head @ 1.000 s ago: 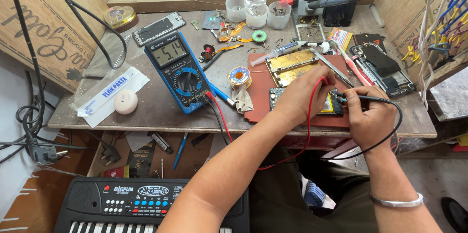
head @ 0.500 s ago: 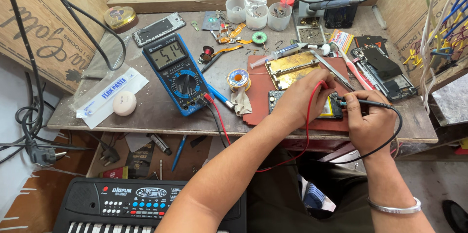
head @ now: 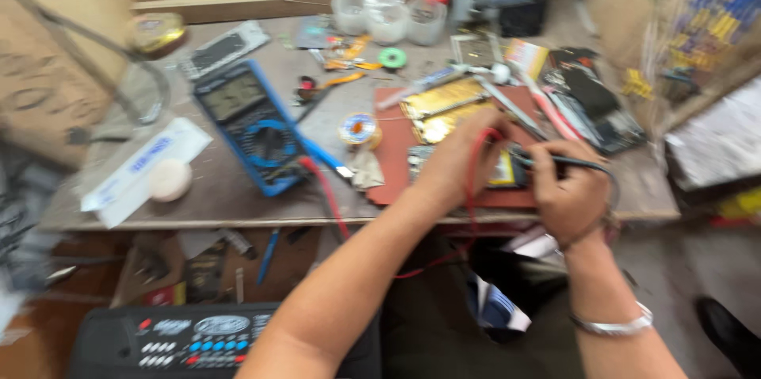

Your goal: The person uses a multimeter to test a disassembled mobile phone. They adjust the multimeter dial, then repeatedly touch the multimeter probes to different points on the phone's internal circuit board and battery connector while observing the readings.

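Both forearms reach far over — left hand [head: 456, 158] and right hand [head: 567, 193] close together, fingers curled.

The head view is evenly and fairly brightly lit from above with soft daylight-like light, so shadows are faint, the darkest patch lying under the table [head: 238, 212] edge. Motion blur smears the whole frame, strongest at the left and right edges, where cables and the wall dissolve into streaks. The multimeter [head: 250, 121] screen is washed out and unreadable, and both hands show soft, doubled outlines.
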The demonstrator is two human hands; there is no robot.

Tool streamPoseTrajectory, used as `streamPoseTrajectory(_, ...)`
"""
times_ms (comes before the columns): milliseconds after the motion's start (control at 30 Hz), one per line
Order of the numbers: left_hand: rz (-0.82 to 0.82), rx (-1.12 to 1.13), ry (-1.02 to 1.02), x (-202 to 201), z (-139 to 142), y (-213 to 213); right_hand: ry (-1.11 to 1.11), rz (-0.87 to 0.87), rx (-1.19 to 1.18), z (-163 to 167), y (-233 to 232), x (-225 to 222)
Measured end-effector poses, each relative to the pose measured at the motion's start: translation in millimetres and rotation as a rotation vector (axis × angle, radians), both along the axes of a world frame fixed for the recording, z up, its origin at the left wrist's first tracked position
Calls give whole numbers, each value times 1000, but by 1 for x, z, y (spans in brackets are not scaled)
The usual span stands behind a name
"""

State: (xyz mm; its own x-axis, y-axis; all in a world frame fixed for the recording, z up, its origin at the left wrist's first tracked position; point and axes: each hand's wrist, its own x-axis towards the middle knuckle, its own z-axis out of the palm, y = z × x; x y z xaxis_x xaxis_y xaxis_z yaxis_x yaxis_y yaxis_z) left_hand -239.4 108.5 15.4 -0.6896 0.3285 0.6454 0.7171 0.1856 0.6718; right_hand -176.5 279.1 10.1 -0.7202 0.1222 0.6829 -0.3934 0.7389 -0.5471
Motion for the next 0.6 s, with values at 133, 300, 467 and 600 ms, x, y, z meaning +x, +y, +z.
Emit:
streamPoseTrajectory(133,-6,-63,12,-2,-2,1,-61,-24,-70,-1,1,2)
streamPoseTrajectory(300,4,-99,48,2,6,-2,-51,20,-112,4,0,3)
streamPoseTrajectory(467,1,-103,27,5,12,-3,-65,27,-140,5,-1,3)
streamPoseTrajectory(600,-5,-101,20,5,12,-3,-57,29,-135,4,-1,3)
